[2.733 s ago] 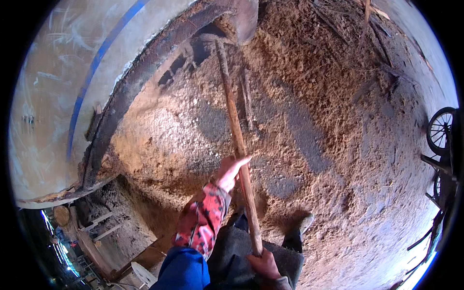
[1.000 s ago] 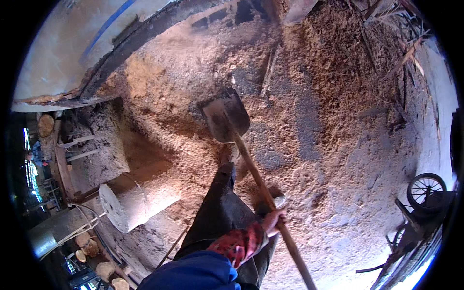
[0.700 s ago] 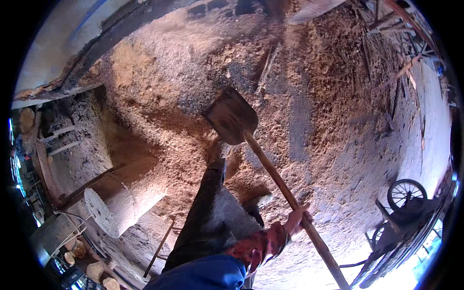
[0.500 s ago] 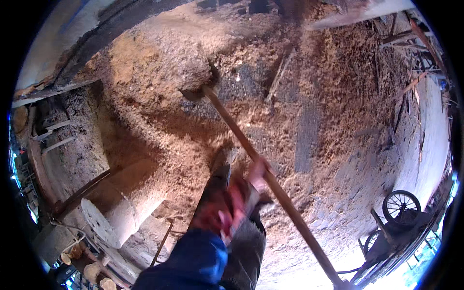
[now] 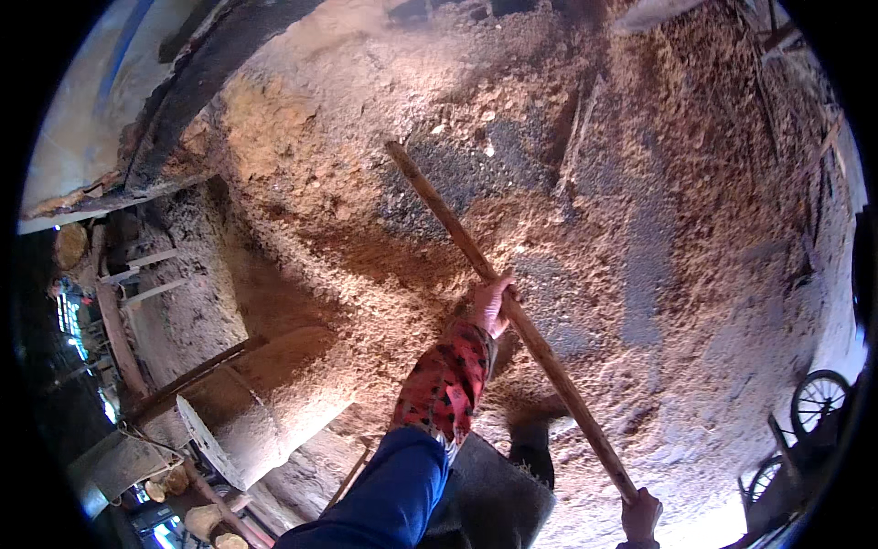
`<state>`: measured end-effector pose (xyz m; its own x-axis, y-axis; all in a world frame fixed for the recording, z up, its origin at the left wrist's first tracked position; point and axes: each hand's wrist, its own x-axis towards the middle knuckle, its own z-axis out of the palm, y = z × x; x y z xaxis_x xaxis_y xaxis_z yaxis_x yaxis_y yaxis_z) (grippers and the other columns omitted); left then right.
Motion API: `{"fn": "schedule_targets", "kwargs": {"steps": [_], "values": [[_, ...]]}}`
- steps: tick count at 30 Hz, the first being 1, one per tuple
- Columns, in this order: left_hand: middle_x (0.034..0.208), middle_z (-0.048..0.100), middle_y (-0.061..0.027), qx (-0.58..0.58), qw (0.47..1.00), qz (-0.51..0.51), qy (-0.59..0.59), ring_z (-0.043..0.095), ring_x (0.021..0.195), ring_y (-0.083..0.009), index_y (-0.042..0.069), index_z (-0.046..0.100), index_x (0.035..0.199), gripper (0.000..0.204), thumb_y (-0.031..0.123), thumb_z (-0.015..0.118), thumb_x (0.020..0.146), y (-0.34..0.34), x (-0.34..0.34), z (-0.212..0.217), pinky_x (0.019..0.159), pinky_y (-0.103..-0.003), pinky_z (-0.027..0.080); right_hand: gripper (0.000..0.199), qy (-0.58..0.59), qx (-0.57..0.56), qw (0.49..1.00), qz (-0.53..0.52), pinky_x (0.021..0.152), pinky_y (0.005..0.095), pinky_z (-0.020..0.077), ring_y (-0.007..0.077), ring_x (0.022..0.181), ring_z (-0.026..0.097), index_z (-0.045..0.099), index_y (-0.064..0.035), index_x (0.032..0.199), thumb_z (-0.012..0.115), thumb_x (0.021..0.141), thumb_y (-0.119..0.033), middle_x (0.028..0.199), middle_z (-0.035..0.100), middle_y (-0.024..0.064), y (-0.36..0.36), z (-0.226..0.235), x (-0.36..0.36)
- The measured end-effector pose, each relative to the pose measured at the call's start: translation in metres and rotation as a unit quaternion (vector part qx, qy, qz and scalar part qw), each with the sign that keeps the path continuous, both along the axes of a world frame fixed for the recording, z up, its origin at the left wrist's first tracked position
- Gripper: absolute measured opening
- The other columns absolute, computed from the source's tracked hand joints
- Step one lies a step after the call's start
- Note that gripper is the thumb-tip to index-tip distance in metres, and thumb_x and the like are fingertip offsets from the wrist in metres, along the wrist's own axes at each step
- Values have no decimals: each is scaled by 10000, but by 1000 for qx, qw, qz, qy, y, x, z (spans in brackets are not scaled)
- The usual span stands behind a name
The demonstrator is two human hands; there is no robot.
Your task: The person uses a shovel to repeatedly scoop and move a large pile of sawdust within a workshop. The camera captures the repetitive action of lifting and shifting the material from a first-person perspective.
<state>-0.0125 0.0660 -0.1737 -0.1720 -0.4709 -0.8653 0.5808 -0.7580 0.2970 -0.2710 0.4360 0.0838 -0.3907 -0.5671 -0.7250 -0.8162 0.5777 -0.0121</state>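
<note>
While the left hand [image 5: 494,304] is closed around the middle of the wooden shovel handle [image 5: 441,209], the right hand [image 5: 643,517] grips its near end at the lower right. The handle slants over loose brown material [image 5: 412,297] on the ground, its far end meeting that material beside a dark patch [image 5: 439,178], with the blade hidden. A spoked wheel [image 5: 820,403] stands at the right edge, near the right hand's side.
</note>
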Motion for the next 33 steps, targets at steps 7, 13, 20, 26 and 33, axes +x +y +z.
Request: {"fn": "schedule_targets", "kwargs": {"steps": [7, 13, 20, 26, 33], "values": [[573, 379, 34, 14, 998, -54, -22, 382, 470, -111, 129, 469, 683, 235, 245, 641, 795, 68, 18, -71, 467, -296, 350, 237, -74, -11, 992, -102, 526, 486, 417, 408, 592, 552, 516, -58, 661, 708, 658, -196, 581, 559, 181, 113, -158, 49], [570, 379, 32, 30, 992, -64, -106, 383, 462, -113, 132, 440, 659, 226, 185, 621, 783, 102, 35, -85, 450, -303, 358, 214, -84, 6, 990, -114, 550, 471, 428, 381, 622, 576, 529, -49, 682, 681, 679, -200, 608, 576, 167, 181, -190, 89], [577, 392, 23, 77, 992, -69, -71, 394, 455, -118, 131, 436, 674, 204, 163, 602, 788, 182, -3, -48, 432, -304, 367, 141, -66, 28, 996, -54, 488, 418, 465, 283, 538, 591, 541, -86, 739, 607, 748, -210, 576, 575, 99, 239, -106, 47], [572, 379, 19, 147, 983, -94, -47, 391, 446, -122, 135, 421, 670, 209, 160, 597, 779, 256, -33, 15, 421, -303, 367, 149, -78, 93, 991, -56, 482, 408, 464, 299, 545, 593, 547, -64, 678, 544, 777, -176, 577, 577, 116, 312, -2, 47], [545, 391, 5, 258, 957, -128, -44, 401, 430, -140, 118, 433, 704, 224, 131, 649, 764, 305, -37, 90, 421, -312, 384, 124, -39, 176, 984, -2, 453, 418, 453, 295, 549, 583, 590, -125, 719, 532, 775, -220, 633, 596, 53, 385, 116, 82]]}}
